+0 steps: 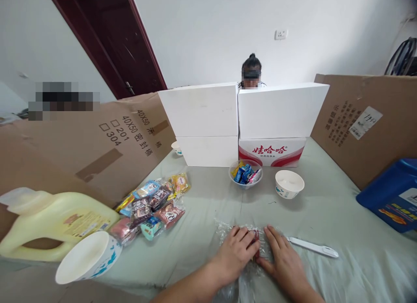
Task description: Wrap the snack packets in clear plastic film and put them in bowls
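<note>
Near the table's front edge, a small dark red packet (256, 242) lies on crinkled clear plastic that looks like bubble wrap (223, 229). My left hand (235, 253) lies over the packet, its fingers bent down around it and hiding most of it. Just to the right, my right hand (285, 261) rests against the wrap with straight fingers flat and together. Its thumb points in at the packet's right edge. Close to the right fingertips is a white box cutter (314, 246). What the packet holds is hidden.
Several wrapped snacks (153, 205) are piled left, beside a yellow jug (65, 225) and paper bowl (87, 257). Ahead stand a candy bowl (246, 175), another paper bowl (289, 183) and white boxes (208, 120). Cardboard walls (374, 120) flank the table; a blue bottle (391, 194) sits right.
</note>
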`<state>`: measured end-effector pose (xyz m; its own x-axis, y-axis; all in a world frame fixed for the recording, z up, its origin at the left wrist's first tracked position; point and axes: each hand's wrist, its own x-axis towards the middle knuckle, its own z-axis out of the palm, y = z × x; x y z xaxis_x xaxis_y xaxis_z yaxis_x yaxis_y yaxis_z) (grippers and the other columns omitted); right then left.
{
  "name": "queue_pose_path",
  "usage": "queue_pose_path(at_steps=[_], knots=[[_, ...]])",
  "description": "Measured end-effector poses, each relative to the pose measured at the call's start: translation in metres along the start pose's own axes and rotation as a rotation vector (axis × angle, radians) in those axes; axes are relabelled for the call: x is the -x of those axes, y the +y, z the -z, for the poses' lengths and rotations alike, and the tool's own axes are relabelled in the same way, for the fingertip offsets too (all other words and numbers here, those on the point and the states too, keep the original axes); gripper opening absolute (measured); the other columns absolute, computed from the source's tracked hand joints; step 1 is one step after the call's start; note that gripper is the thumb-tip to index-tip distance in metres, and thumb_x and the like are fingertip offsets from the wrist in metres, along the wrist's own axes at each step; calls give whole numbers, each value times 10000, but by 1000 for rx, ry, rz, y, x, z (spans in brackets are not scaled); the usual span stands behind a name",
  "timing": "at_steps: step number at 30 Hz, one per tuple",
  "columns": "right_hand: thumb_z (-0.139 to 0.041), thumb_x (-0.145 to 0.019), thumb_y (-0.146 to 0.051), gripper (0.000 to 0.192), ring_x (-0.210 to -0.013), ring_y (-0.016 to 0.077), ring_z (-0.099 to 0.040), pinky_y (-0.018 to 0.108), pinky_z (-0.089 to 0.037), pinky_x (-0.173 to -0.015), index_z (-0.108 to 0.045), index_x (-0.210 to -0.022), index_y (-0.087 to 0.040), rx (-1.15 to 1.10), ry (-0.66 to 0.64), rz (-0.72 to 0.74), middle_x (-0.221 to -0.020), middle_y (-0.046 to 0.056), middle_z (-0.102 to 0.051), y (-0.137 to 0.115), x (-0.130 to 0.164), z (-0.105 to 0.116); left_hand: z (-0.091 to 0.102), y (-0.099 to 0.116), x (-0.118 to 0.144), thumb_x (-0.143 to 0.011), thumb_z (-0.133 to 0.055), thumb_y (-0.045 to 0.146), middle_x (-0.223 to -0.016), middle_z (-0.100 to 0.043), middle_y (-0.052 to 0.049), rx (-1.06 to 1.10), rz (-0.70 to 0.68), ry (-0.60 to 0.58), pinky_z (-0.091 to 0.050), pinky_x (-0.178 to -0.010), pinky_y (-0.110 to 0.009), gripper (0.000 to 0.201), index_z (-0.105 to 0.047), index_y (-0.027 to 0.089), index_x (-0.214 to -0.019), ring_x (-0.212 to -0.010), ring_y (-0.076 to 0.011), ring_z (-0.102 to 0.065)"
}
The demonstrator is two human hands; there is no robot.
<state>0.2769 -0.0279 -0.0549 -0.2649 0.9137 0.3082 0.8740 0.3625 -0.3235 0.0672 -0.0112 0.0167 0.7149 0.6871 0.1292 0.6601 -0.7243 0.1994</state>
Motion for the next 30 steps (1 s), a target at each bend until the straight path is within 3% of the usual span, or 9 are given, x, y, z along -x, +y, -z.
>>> queue_pose_path(at_steps=[3,6,10,13,18,20,23,26,30], knots=[[-674,-774,-412,732,-1279,306,-456,458,-401,-1021,-364,-1416,-243,13,68,36,-1463,113,-422,1,4,-2,4,-5,-10,-762,-642,202,-1348,-504,-116,25,135,-49,-370,-1002,-490,656,-424,256,-1378,-1177,-330,-484],[-687,-748,-453,793,-1336,343,-374,509,-337,-1049,-344,-1432,-247,34,43,29,-1483,122,-391,-2,2,1,14,-21,-17,-637,-714,216,-1290,-541,-115,164,233,-75,-436,-944,-441,742,-484,256,-1342,-1082,-322,-562],[-669,-749,-481,779,-1340,343,-367,510,-316,-1055,-363,-1427,-248,21,-24,-13,-1496,127,-369,-3,-1,2,21,-48,-17,-691,-708,259,-1227,-612,-87,557,322,89,-458,-933,-373,589,-572,251,-1264,-1064,-280,-604],[-664,-761,-471,744,-1310,342,-406,509,-351,-1030,-381,-1410,-243,8,10,8,-1489,133,-374,-1,2,3,18,-60,-10,-794,-633,297,-1142,-673,-81,782,436,195,-466,-915,-360,430,-604,218,-1215,-1036,-258,-626],[-604,-843,-399,504,-1193,307,-515,484,-422,-968,-465,-1308,-264,-88,208,94,-1329,116,-527,-14,-15,23,3,-57,6,-820,-625,294,-1124,-671,-83,785,410,297,-462,-914,-363,367,-610,205,-1176,-1021,-246,-617],[-593,-848,-286,495,-1172,276,-524,448,-431,-974,-451,-1322,-272,-134,148,178,-1284,95,-554,-31,-35,34,-5,-51,11,-815,-635,292,-1174,-638,-92,743,318,332,-435,-968,-386,384,-595,209,-1188,-1090,-253,-581],[-586,-764,-108,623,-1121,250,-546,399,-459,-944,-441,-1349,-265,-116,-76,342,-1249,71,-586,-57,-68,40,-18,-44,16,-790,-646,268,-1250,-573,-112,700,262,406,-380,-1044,-445,463,-535,202,-1234,-1188,-272,-514],[-550,-699,-50,668,-1018,246,-581,375,-475,-890,-472,-1340,-217,-37,-231,380,-1161,78,-637,-71,-89,43,-29,-43,20,-677,-726,225,-1278,-534,-131,675,351,410,-380,-1051,-479,666,-459,192,-1286,-1198,-299,-501],[-535,-650,-102,546,-975,232,-593,338,-460,-866,-579,-1185,-204,-111,-333,362,-1053,66,-669,-58,-102,70,-34,-44,22,-602,-760,187,-1329,-505,-126,597,437,298,-375,-1057,-503,857,-376,226,-1366,-1205,-312,-491]])
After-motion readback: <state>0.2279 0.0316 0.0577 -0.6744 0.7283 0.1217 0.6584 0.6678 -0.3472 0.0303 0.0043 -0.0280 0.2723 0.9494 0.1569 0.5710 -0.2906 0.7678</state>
